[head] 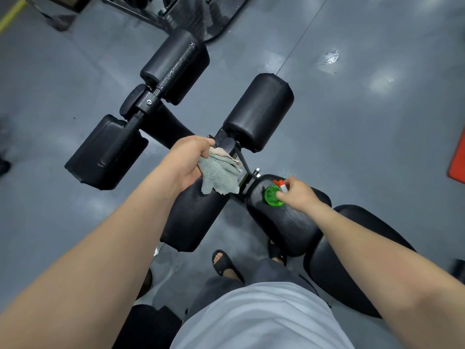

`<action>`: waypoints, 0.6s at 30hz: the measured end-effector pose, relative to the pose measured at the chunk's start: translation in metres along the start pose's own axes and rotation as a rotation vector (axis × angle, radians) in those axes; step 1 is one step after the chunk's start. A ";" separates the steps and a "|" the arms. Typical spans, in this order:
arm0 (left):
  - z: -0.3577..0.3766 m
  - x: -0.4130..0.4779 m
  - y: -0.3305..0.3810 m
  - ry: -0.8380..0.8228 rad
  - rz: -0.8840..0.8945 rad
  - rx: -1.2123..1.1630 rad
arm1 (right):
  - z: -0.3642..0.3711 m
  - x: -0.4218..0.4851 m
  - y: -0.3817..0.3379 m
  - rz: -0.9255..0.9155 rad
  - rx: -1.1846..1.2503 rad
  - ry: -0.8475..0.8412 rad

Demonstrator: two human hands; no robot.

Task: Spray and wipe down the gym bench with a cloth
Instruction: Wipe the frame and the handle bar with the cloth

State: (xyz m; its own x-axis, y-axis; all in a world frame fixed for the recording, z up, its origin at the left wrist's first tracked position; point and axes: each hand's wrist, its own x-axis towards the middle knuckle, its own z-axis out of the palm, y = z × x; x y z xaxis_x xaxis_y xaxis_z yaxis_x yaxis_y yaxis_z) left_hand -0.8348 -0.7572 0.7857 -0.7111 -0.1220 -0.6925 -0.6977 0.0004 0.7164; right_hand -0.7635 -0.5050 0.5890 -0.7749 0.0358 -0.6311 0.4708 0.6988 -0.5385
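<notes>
Left hand (185,163) bunches pale green terry cloth (219,176), ready to wipe; right hand (298,195) grips green spray bottle (274,195), apparently over wet black padded seat (284,222).

Cool, even light from overhead leaves pale glare patches on the grey floor (382,81) and a faint wet sheen on the black pads (259,109). Shadows are soft. Wide-angle distortion stretches the forearms (83,260) toward the lower corners, where detail softens slightly
</notes>
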 end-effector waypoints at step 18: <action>-0.018 -0.009 -0.002 -0.172 0.055 -0.042 | -0.042 -0.044 -0.131 -0.562 0.464 -0.054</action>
State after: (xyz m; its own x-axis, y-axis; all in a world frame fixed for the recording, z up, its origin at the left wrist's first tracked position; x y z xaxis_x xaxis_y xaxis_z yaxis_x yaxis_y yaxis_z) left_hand -0.8257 -0.7740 0.7924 -0.7547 0.0486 -0.6543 -0.6560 -0.0398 0.7537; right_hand -0.8085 -0.5681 0.7101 -0.9358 -0.2833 -0.2097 0.1473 0.2261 -0.9629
